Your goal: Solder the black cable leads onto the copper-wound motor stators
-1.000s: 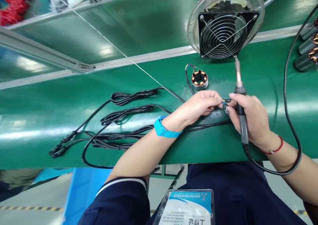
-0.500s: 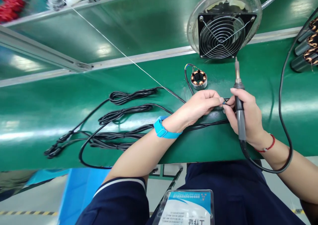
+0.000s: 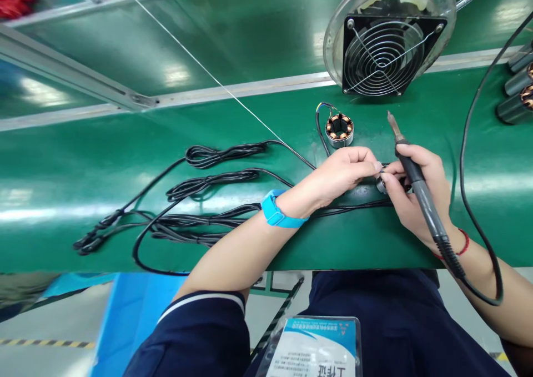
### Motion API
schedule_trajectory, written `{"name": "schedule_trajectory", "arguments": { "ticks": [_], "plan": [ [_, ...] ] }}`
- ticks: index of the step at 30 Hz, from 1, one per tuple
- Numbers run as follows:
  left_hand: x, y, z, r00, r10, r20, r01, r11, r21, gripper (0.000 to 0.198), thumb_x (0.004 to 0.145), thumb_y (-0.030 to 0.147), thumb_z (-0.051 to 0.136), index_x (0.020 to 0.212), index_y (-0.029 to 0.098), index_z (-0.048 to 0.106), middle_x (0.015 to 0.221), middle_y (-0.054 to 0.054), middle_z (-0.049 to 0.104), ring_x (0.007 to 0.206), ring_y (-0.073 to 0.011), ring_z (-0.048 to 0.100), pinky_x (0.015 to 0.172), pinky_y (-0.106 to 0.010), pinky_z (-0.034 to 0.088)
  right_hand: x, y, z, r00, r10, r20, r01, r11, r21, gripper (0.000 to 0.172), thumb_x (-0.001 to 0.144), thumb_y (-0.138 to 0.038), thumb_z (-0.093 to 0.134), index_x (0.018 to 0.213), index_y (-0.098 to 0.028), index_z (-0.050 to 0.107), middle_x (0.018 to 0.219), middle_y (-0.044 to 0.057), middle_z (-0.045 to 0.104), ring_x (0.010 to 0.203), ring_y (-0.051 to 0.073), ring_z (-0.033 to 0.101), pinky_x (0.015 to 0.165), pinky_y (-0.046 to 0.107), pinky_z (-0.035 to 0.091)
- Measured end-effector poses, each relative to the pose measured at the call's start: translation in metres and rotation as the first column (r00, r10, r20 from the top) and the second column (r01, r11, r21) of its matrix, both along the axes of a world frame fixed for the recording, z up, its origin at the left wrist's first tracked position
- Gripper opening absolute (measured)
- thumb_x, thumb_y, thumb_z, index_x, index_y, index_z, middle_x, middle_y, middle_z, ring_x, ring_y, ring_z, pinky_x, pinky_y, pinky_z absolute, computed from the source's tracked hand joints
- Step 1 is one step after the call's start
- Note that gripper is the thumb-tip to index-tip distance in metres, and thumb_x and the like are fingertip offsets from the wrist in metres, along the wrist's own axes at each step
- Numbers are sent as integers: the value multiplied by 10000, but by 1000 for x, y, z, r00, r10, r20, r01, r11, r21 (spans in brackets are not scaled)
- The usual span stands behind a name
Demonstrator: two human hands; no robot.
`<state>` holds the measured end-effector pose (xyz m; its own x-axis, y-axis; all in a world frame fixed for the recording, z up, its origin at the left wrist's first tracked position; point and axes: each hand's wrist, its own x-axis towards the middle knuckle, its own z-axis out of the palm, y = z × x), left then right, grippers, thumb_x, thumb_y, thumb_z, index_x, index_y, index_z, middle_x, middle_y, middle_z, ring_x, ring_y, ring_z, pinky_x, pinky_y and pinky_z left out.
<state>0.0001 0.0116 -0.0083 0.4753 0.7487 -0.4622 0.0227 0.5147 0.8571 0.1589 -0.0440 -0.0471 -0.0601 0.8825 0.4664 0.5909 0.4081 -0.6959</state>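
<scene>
My right hand (image 3: 435, 199) holds a soldering iron (image 3: 423, 195) in the crook of its thumb, its bare tip pointing up and away over the bench. The thumb and fingertips of that hand also meet at a small motor stator (image 3: 380, 186), mostly hidden by the fingers. My left hand (image 3: 347, 171) is closed in a pinch right beside them, on thin wires at the end of a black cable; the fingers cover most of these. Just beyond the left hand stands another ring-shaped stator (image 3: 340, 138) with copper windings, a black cable leading from it.
Bundled black cables (image 3: 227, 154) lie across the green bench (image 3: 75, 166) to the left. A round fan unit (image 3: 381, 60) with a wire guard stands at the back. More stators (image 3: 516, 105) are stacked at the far right. A thin white line (image 3: 216, 80) crosses diagonally.
The soldering iron has tilted, its tip swinging left and its rear end right. My right hand has turned and shifted slightly right, and part of the stator now shows between the hands.
</scene>
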Motion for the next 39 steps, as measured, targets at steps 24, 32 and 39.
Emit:
{"name": "schedule_trajectory", "arguments": {
  "ticks": [24,32,39],
  "plan": [
    [1,3,3,998,53,-24,-54,996,-67,224,807,71,495,594,117,542,458,65,369,358,-2,234,378,-166,100,13,5,-5,999,-3,40,5,998,-62,423,863,-206,576,1257,-316,471,910,-2,670,838,209,625,770,422,513],
    [0,4,4,998,23,-56,-25,999,-36,224,801,47,486,593,119,529,454,74,356,358,3,227,380,-160,102,8,7,-4,999,-30,29,31,998,-50,376,890,-281,576,1250,-311,472,910,1,671,887,204,629,867,433,483],
    [2,3,1,996,26,-81,-27,999,-20,203,773,75,503,579,123,539,419,84,320,380,-5,208,413,-173,100,6,7,0,994,-51,95,48,998,33,356,901,-275,549,1247,-311,472,888,-3,665,861,213,615,828,437,490]
  ]
}}
